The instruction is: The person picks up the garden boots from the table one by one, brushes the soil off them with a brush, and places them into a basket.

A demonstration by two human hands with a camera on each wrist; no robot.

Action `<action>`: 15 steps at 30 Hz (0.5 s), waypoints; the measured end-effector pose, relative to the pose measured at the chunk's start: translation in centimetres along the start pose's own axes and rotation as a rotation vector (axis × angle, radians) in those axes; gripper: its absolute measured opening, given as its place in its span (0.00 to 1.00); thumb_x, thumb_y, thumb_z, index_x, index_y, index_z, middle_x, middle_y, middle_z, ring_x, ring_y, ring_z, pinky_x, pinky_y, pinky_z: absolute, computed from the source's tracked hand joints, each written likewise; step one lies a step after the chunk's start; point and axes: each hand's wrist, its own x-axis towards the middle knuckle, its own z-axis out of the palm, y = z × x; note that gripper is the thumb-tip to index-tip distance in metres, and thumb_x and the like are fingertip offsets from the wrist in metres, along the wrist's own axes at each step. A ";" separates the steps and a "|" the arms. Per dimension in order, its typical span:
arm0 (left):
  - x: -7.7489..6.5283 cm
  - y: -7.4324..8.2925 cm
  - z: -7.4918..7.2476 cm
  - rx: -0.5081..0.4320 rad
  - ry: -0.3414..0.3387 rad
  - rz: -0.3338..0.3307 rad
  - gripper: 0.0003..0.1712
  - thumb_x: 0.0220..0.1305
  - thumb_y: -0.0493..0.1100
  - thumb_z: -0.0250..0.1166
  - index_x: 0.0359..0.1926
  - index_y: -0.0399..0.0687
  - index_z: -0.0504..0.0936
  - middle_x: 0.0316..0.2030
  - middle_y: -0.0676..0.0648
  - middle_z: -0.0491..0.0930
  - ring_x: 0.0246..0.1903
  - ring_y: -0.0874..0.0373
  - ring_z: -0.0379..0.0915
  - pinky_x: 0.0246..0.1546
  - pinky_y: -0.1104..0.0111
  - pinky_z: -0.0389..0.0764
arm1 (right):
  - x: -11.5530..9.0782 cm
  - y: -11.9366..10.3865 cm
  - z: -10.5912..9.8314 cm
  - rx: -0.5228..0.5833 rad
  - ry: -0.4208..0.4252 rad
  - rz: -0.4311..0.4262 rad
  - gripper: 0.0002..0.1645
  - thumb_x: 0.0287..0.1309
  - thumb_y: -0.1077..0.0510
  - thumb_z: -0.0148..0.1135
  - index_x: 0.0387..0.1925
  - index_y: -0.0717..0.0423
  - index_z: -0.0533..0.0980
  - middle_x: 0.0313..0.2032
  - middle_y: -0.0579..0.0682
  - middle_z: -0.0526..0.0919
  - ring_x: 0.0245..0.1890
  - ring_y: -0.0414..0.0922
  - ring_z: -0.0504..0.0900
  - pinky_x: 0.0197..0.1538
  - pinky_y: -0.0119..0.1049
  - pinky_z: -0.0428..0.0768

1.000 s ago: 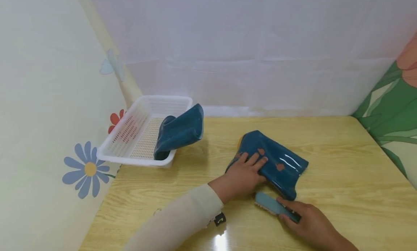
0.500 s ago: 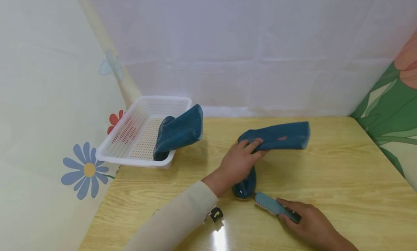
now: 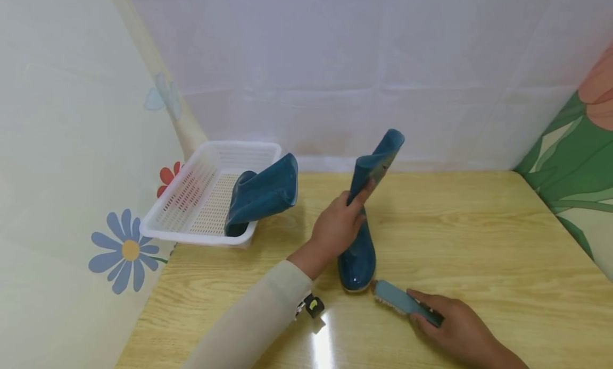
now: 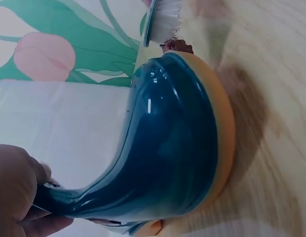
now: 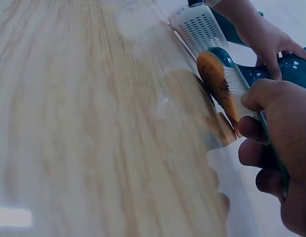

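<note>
Backdrop (image 3: 306,66): pale cloth is hanging behind, with flower prints showing on both side panels.
Surface (image 3: 503,241): a wood-grain top is catching a bright glare near its front.
Basket (image 3: 196,237): white perforated plastic is resting at left rear.
Gripped boot (image 3: 356,262): a glossy teal rubber boot with an orange sole is pointing its toe toward the person at mid-surface, its squeezed shaft rising.
Basket boot (image 3: 263,191): a second teal rubber boot is leaning its shaft out over the right rim.
Left-hand grip (image 3: 337,223): fingers are clamping on the upright shaft.
Right-hand grip (image 3: 455,324): fingers and thumb are clamping around the brush handle.
Brush (image 3: 394,296): white bristles are hovering just beside the toe.
Brown clump (image 4: 176,46): a crumbly bit is showing between bristles and toe.
</note>
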 end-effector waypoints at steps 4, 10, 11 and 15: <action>-0.1 -0.3 0.0 -0.092 0.006 -0.042 0.52 0.73 0.41 0.65 0.83 0.70 0.41 0.53 0.39 0.78 0.25 0.55 0.77 0.24 0.64 0.79 | -0.1 0.1 -0.1 0.005 0.007 0.002 0.26 0.60 0.53 0.75 0.60 0.49 0.83 0.49 0.44 0.87 0.34 0.28 0.76 0.34 0.29 0.76; -0.4 -0.9 0.0 -0.175 0.071 -0.082 0.55 0.72 0.41 0.66 0.83 0.70 0.38 0.56 0.36 0.80 0.29 0.48 0.82 0.29 0.56 0.82 | -0.2 0.1 -0.3 0.032 0.005 -0.003 0.27 0.60 0.54 0.75 0.61 0.51 0.82 0.50 0.46 0.87 0.33 0.30 0.75 0.34 0.29 0.74; -0.5 -1.0 0.0 -0.175 0.082 -0.082 0.55 0.72 0.41 0.66 0.83 0.69 0.38 0.56 0.37 0.81 0.31 0.47 0.83 0.31 0.55 0.83 | -0.2 0.1 -0.4 0.036 0.004 -0.003 0.27 0.60 0.54 0.75 0.61 0.51 0.82 0.50 0.46 0.87 0.33 0.30 0.75 0.34 0.29 0.74; -0.8 -1.7 -0.1 -0.193 0.112 -0.065 0.55 0.71 0.40 0.67 0.83 0.67 0.40 0.58 0.38 0.81 0.42 0.46 0.84 0.39 0.54 0.84 | -0.2 0.1 -0.5 0.037 0.004 0.000 0.27 0.60 0.53 0.75 0.61 0.51 0.82 0.50 0.47 0.87 0.35 0.29 0.76 0.34 0.29 0.75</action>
